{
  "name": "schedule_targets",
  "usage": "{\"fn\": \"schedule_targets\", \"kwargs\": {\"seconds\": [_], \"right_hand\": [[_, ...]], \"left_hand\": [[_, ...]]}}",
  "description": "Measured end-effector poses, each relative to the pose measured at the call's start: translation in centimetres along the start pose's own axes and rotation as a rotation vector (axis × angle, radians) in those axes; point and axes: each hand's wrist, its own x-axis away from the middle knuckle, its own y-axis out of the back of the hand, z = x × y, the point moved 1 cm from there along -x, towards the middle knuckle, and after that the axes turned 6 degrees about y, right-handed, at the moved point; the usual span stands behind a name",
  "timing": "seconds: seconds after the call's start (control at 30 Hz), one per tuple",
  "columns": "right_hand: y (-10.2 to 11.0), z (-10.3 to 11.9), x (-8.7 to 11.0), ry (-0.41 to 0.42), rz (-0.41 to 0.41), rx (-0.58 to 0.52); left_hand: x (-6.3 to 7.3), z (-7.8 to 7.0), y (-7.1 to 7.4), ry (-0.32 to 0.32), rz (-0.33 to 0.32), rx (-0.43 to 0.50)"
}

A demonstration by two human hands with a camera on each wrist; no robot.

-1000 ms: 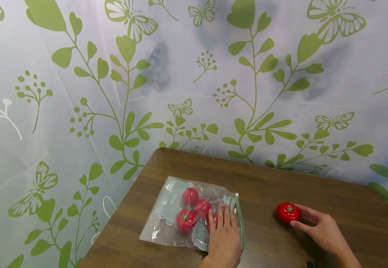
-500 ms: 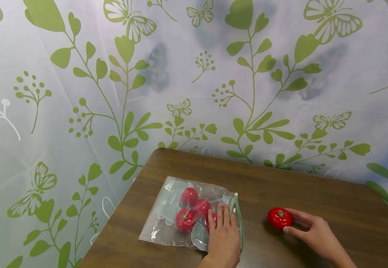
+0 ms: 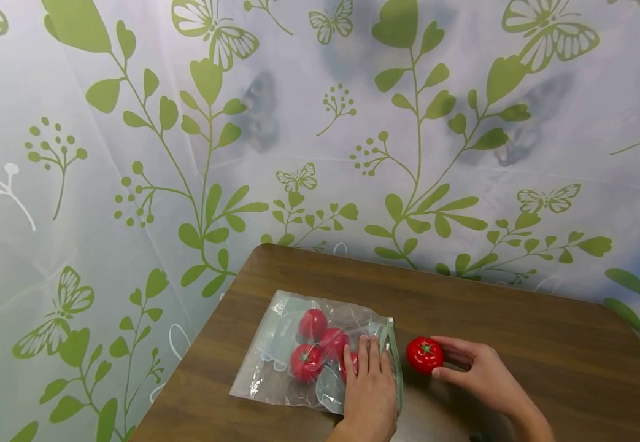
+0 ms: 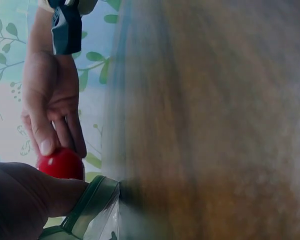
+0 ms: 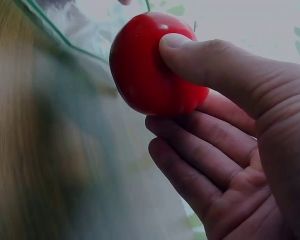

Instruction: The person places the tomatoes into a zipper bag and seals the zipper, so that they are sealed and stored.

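A clear zip bag (image 3: 264,383) with a green-edged mouth lies flat on the table, several red tomatoes (image 3: 305,362) inside it. My left hand (image 3: 372,393) rests over its mouth end, fingers laid straight on the plastic above one tomato. In the left wrist view the left thumb (image 4: 55,192) meets the green edge (image 4: 92,200), its tip hidden behind the band. Just right of the mouth, my right hand (image 3: 480,371) holds another red tomato (image 3: 423,355) with a green stem top. The right wrist view shows the thumb pressed on this tomato (image 5: 145,70), fingers beneath.
The brown wooden table (image 3: 546,331) extends right and behind the bag. A pale curtain (image 3: 320,135) printed with green leaves and butterflies hangs along its back and left edges. A dark device (image 4: 66,30) is strapped at the right wrist.
My right hand has carried its tomato leftward across the table, close to the bag's mouth. The left hand and the bag have stayed in place.
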Motion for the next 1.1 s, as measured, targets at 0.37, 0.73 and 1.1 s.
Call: {"fn": "schedule_targets", "kwargs": {"seconds": [0.37,0.73,1.1], "right_hand": [[-2.6,1.0,-2.5,0.072,0.073,-0.004],[-5.1,1.3,-3.9,0.09,0.08,0.035],[-6.6,2.4,-4.6,0.137,0.007,0.198]], "left_hand": [[-0.2,-0.1,0.1,0.012,0.049,0.01],[0.2,-0.1,-0.3,0.027,-0.018,-0.001],[0.1,-0.1,-0.2,0.024,0.003,0.012]]}}
